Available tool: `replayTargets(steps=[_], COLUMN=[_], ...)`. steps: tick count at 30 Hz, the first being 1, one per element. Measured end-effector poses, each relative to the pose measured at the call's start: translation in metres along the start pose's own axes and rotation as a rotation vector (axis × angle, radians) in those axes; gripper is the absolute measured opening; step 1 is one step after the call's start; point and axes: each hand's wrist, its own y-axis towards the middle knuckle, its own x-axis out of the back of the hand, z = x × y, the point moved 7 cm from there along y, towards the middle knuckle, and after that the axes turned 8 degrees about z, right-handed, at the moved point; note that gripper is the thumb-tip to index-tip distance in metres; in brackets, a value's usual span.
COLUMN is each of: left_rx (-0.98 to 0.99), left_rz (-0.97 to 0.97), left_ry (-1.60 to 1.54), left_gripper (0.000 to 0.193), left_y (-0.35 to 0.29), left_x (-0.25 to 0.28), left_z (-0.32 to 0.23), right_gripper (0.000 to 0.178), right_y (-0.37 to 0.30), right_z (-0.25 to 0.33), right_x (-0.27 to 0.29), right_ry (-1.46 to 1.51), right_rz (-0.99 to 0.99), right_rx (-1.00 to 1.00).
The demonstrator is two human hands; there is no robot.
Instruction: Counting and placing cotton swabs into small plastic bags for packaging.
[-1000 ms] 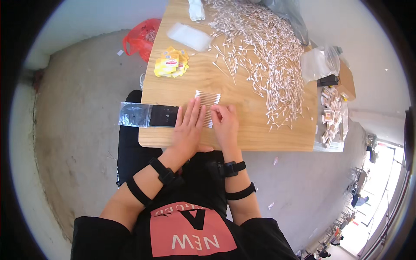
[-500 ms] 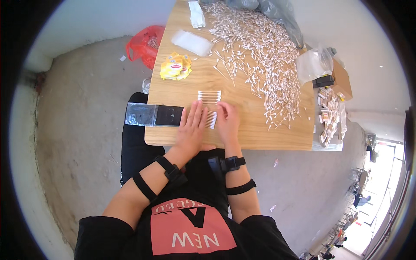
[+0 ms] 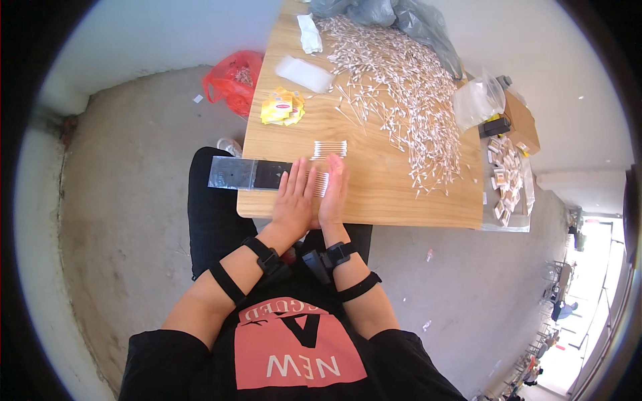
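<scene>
Left hand point(image 3: 292, 200) flat on the worktop point(image 3: 401, 207) — fingers straight and together, pressing down rather than gripping, over the left part of a row of cotton swabs point(image 3: 322, 184). Right hand point(image 3: 334, 190) on edge at the row's right ends, fingers extended, no grip visible; can't tell whether its palm touches the tips. Second swab row point(image 3: 330, 149) lies just beyond the fingertips. Black strip point(image 3: 271, 175) at the left fingers, its clear sleeve point(image 3: 231, 172) overhanging the edge. Loose swab pile point(image 3: 428, 100) far right — yellow cards point(image 3: 283, 107) far left.
</scene>
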Motion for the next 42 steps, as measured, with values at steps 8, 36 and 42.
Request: replayTargets(steps=[8,36,42], left_rx=[0.09,0.333,0.361], left_rz=[0.131,-0.063,0.123], left_ry=[0.046,-0.101,0.047], left_gripper=[0.098,0.031,0.026], left_y=[-0.011,-0.014,0.003], left_x=[0.004,0.052,0.049], left_z=[0.057,0.126,0.125], right_gripper=[0.042,0.033,0.034], right_y=[-0.001,0.026,0.025], right_z=[0.019,0.036,0.032], right_x=[-0.063,-0.097,-0.097], right_ry=[-0.094,-1.133,-1.152], right_rz=[0.116,0.217,0.233], right_rx=[-0.016,0.407,0.384])
